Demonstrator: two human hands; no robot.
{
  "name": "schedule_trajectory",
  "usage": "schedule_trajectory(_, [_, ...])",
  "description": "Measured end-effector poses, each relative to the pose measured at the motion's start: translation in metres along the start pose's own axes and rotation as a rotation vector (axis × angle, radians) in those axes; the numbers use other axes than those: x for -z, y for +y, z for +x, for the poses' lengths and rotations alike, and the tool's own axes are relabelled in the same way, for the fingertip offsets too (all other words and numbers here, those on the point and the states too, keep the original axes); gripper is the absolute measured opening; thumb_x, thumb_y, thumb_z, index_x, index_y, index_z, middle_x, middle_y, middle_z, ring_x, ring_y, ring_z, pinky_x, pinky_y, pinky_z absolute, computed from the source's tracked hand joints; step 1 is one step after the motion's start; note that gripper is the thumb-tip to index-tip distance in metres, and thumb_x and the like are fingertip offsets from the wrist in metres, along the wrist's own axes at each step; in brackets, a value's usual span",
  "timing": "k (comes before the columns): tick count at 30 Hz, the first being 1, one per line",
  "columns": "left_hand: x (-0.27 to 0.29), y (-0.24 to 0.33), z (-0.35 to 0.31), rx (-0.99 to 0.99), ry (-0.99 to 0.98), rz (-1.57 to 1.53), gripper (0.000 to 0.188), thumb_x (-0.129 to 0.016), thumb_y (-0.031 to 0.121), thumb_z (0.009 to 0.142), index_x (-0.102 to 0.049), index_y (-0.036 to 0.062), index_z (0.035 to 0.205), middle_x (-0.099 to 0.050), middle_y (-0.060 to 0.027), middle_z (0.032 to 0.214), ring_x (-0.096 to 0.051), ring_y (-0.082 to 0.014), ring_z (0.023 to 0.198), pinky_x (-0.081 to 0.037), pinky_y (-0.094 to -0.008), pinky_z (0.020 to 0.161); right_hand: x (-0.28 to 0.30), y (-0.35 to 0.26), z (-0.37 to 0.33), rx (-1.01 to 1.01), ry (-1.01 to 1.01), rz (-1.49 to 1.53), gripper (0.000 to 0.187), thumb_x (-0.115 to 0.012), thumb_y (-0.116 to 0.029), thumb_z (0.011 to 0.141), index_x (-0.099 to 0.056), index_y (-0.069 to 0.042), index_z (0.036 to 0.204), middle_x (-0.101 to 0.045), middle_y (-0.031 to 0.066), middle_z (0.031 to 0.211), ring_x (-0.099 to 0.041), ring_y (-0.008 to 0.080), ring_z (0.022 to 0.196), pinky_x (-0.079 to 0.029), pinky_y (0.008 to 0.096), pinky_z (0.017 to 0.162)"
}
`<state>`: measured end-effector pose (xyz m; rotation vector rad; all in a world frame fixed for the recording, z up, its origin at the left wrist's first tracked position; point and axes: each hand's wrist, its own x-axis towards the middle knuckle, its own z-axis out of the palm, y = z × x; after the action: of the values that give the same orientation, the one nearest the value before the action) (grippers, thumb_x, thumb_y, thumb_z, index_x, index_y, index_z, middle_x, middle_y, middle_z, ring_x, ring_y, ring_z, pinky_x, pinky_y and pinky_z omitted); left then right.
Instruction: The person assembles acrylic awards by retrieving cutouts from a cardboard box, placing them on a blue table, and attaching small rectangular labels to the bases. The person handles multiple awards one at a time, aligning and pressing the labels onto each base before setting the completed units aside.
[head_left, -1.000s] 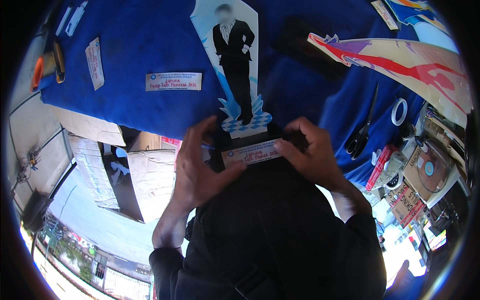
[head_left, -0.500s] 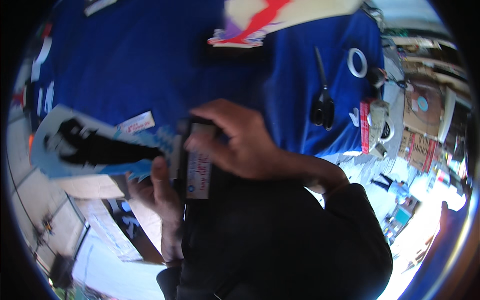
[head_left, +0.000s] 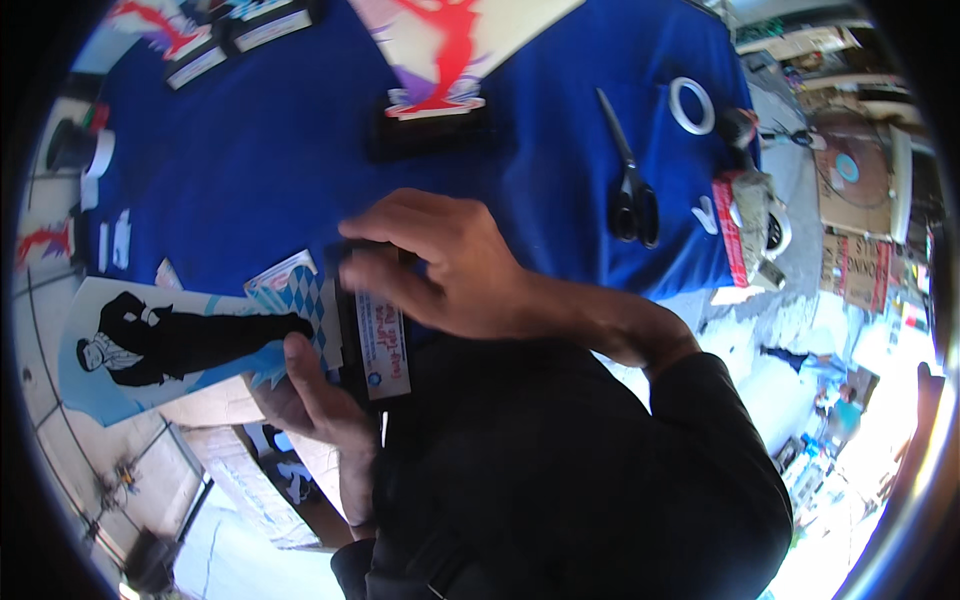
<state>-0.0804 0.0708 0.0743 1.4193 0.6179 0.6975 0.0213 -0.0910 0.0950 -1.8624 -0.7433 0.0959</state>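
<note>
A flat cut-out standee [head_left: 180, 345] is shown held on its side at the near edge of a table covered in blue cloth [head_left: 250, 170]. The standee is a pale, elongated panel printed with a standing figure in a black suit, with blue flame-like shapes and a blue-and-white diamond pattern at the figure's feet; a black base block [head_left: 350, 320] is fixed at that end, and a white label strip [head_left: 383, 345] with printed lettering is seen on the block's face. The long axis is laid nearly horizontal, slightly tilted, with the figure's head pointed to the person's left and the base toward the right, close to the person's chest. The left hand [head_left: 315, 400] is closed around the underside of the standee near the base, thumb raised along the panel. The right hand [head_left: 440, 265] is curled over the top of the base block, its fingers pressed against the block beside the label. On the cloth beyond, black-handled scissors [head_left: 630, 180], a roll of tape [head_left: 691, 105] and a second standee with a red figure [head_left: 440, 50] are seen, well apart from the hands.
</note>
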Motion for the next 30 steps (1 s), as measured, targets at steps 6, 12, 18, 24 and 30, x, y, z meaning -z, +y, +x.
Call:
schedule_trajectory(6, [0.000, 0.012, 0.017, 0.024, 0.018, 0.001, 0.031, -0.072, 0.018, 0.095, -0.060, -0.0026, 0.115, -0.070, -0.0136, 0.100, -0.068, -0.0174, 0.095, -0.053, -0.0313, 0.089, -0.012, -0.004, -0.010, 0.052, -0.032, 0.066, 0.092, -0.085, -0.036, 0.083, -0.036, -0.003, 0.154, -0.045, 0.0232, 0.142, -0.054, 0.0373, 0.128, -0.052, 0.0461, 0.101])
schedule_trajectory(12, [-0.001, 0.016, 0.013, 0.042, -0.041, -0.074, 0.016, -0.075, 0.011, 0.094, -0.063, 0.0040, 0.102, -0.067, -0.0028, 0.087, -0.061, -0.0078, 0.080, -0.045, -0.0209, 0.072, 0.000, 0.018, 0.017, 0.089, 0.127, 0.061, 0.030, -0.079, -0.007, 0.087, -0.070, 0.003, 0.114, -0.072, 0.0146, 0.094, -0.072, 0.0239, 0.078, -0.057, 0.0301, 0.074])
schedule_trajectory(18, [-0.011, 0.022, 0.020, 0.033, -0.021, -0.079, 0.019, -0.072, 0.015, 0.097, -0.060, 0.0040, 0.106, -0.061, 0.0013, 0.082, -0.054, -0.0085, 0.076, -0.042, -0.0234, 0.076, -0.006, -0.013, 0.023, 0.125, 0.238, 0.082, 0.032, -0.082, -0.021, 0.086, -0.070, 0.002, 0.105, -0.067, 0.0108, 0.083, -0.069, 0.0258, 0.083, -0.054, 0.0370, 0.072])
schedule_trajectory(24, [-0.009, 0.042, 0.028, -0.097, -0.347, -0.021, 0.013, -0.074, 0.013, 0.094, -0.065, 0.0033, 0.096, -0.064, 0.0022, 0.083, -0.055, -0.0067, 0.076, -0.044, -0.0248, 0.071, 0.042, -0.017, 0.040, 0.090, 0.014, -0.217, 0.041, -0.080, -0.036, 0.086, -0.072, -0.003, 0.109, -0.068, 0.0112, 0.089, -0.066, 0.0276, 0.090, -0.051, 0.0409, 0.080])
schedule_trajectory(30, [-0.030, 0.100, 0.068, -0.694, -0.678, 0.193, 0.016, -0.081, 0.005, 0.085, -0.074, 0.0028, 0.098, -0.075, -0.0102, 0.085, -0.070, -0.0169, 0.074, -0.052, -0.0294, 0.069, 0.081, -0.078, 0.082, 0.360, -0.345, -0.012, 0.033, -0.071, -0.028, 0.092, -0.066, -0.003, 0.113, -0.059, 0.0140, 0.079, -0.060, 0.0332, 0.073, -0.046, 0.0444, 0.065])
